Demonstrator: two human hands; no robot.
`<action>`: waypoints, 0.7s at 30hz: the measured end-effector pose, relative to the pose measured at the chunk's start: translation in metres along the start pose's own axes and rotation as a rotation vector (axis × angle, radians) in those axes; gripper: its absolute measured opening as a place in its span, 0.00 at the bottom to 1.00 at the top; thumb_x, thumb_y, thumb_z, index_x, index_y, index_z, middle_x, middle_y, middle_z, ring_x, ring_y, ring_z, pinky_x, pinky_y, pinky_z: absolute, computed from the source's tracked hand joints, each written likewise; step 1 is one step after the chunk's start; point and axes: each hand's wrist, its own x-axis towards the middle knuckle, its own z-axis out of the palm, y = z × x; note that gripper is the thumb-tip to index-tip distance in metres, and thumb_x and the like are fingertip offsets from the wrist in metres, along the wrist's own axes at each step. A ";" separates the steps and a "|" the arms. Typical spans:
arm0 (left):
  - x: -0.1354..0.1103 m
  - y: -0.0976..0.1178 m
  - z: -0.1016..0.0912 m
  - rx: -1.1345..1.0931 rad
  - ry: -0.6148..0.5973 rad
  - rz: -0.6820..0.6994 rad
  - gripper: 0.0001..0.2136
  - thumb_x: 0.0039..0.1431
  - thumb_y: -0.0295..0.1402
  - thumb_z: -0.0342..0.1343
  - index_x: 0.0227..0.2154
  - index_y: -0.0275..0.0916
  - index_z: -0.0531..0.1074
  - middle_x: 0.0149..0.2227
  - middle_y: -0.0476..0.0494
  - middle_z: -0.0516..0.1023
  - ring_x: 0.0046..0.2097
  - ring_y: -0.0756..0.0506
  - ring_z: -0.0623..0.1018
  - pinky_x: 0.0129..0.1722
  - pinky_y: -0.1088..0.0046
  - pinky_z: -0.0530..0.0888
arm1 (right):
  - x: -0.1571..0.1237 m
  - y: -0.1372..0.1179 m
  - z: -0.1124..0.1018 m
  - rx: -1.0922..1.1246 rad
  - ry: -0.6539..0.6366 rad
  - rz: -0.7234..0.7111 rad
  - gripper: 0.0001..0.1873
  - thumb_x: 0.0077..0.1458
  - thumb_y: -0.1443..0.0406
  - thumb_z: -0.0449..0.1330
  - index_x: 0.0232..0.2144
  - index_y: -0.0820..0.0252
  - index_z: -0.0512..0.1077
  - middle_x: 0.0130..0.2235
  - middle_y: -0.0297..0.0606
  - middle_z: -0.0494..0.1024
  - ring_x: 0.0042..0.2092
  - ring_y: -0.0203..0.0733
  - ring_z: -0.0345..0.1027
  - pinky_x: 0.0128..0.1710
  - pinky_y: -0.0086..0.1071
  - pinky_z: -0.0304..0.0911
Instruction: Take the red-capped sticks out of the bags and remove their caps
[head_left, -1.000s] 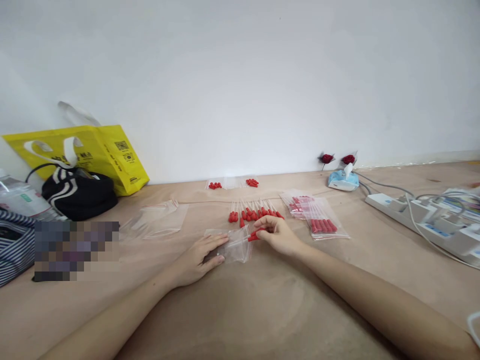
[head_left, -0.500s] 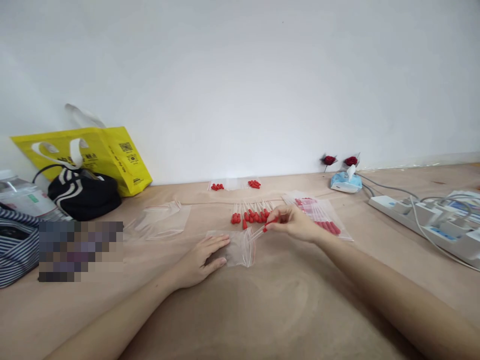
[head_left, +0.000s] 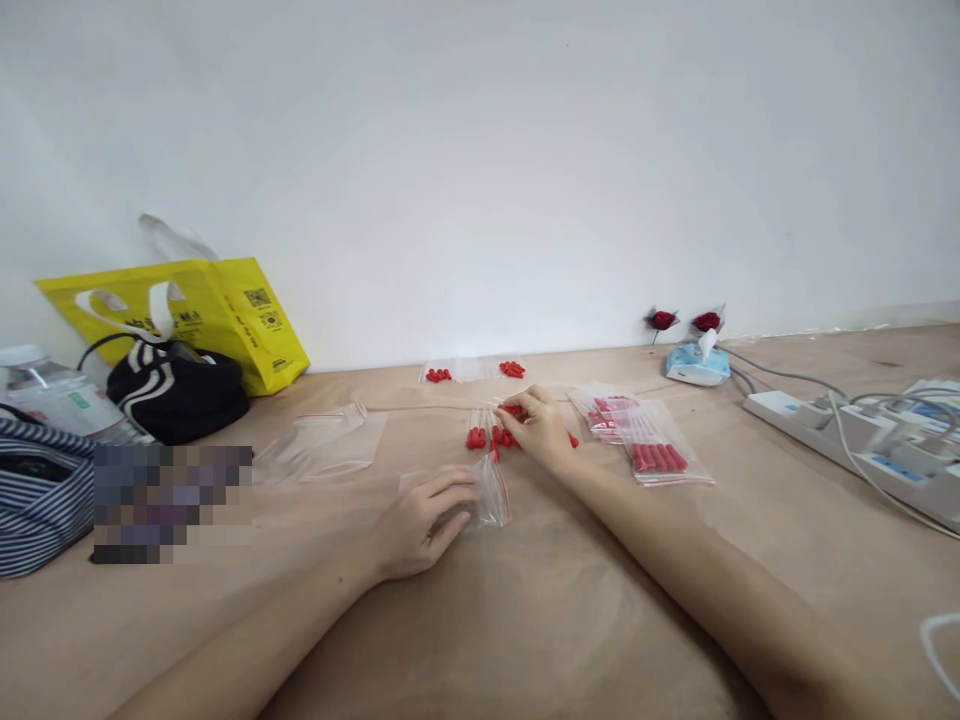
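My left hand (head_left: pixel 424 525) rests on a clear zip bag (head_left: pixel 491 500), its fingers slightly bent and the thumb apart. The bag's red-lined mouth points right. Behind it, thin clear sticks with red tips (head_left: pixel 477 438) lie in a row on the table. My right hand (head_left: pixel 541 430) reaches over this row and covers part of it. Its fingers are bent and close together around red tips (head_left: pixel 513 411), higher than the others; how many it holds is hidden. To the right lie clear bags (head_left: pixel 660 458) with red-tipped sticks inside.
Flat clear bags (head_left: pixel 337 440) lie at left, near a yellow bag (head_left: pixel 262 330) and a black pouch (head_left: pixel 180 395). More bagged red tips (head_left: pixel 439 375) lie by the wall. A tissue pack (head_left: pixel 697 367) and a power strip (head_left: pixel 840 440) with cables stand at right.
My right hand has moved left from the bag's mouth to the row of sticks. The red-tipped stick it held at the mouth no longer shows there. My left fingers are more bent.
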 end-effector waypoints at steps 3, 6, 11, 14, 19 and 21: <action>0.004 0.002 0.004 -0.071 -0.123 0.000 0.17 0.60 0.33 0.42 0.51 0.41 0.61 0.55 0.44 0.63 0.58 0.45 0.59 0.56 0.63 0.59 | 0.004 0.001 0.015 -0.089 -0.092 -0.025 0.06 0.52 0.65 0.55 0.28 0.60 0.71 0.31 0.37 0.66 0.32 0.35 0.63 0.33 0.28 0.59; 0.007 0.002 0.003 -0.077 -0.277 0.008 0.19 0.61 0.36 0.41 0.55 0.50 0.55 0.60 0.48 0.54 0.61 0.43 0.53 0.58 0.52 0.49 | 0.008 0.003 0.022 -0.110 -0.159 -0.035 0.04 0.50 0.66 0.57 0.26 0.60 0.71 0.31 0.35 0.66 0.32 0.35 0.62 0.33 0.28 0.58; 0.005 0.008 -0.001 -0.049 -0.376 0.007 0.18 0.60 0.41 0.42 0.54 0.58 0.54 0.62 0.50 0.45 0.62 0.37 0.45 0.54 0.41 0.38 | 0.007 0.005 0.023 -0.123 -0.261 -0.044 0.07 0.50 0.64 0.58 0.26 0.61 0.73 0.31 0.37 0.70 0.33 0.35 0.64 0.34 0.27 0.57; 0.001 0.017 -0.004 -0.023 -0.398 -0.013 0.20 0.59 0.43 0.42 0.55 0.58 0.52 0.62 0.48 0.44 0.62 0.35 0.45 0.53 0.39 0.39 | 0.005 0.003 0.022 -0.116 -0.296 -0.053 0.09 0.52 0.64 0.55 0.27 0.60 0.73 0.30 0.37 0.72 0.33 0.35 0.65 0.35 0.27 0.57; -0.002 0.035 -0.006 0.043 -0.274 -0.151 0.20 0.61 0.39 0.40 0.56 0.53 0.51 0.56 0.43 0.62 0.56 0.38 0.60 0.53 0.43 0.49 | 0.003 0.001 0.018 -0.099 -0.272 -0.069 0.10 0.54 0.65 0.52 0.28 0.59 0.72 0.30 0.37 0.74 0.35 0.36 0.66 0.38 0.28 0.57; 0.002 0.035 -0.004 0.040 -0.164 -0.174 0.18 0.60 0.36 0.41 0.54 0.48 0.57 0.51 0.42 0.68 0.52 0.41 0.65 0.54 0.49 0.52 | 0.001 0.002 0.012 -0.095 -0.227 -0.061 0.10 0.55 0.65 0.50 0.30 0.59 0.71 0.31 0.37 0.73 0.36 0.36 0.65 0.37 0.28 0.57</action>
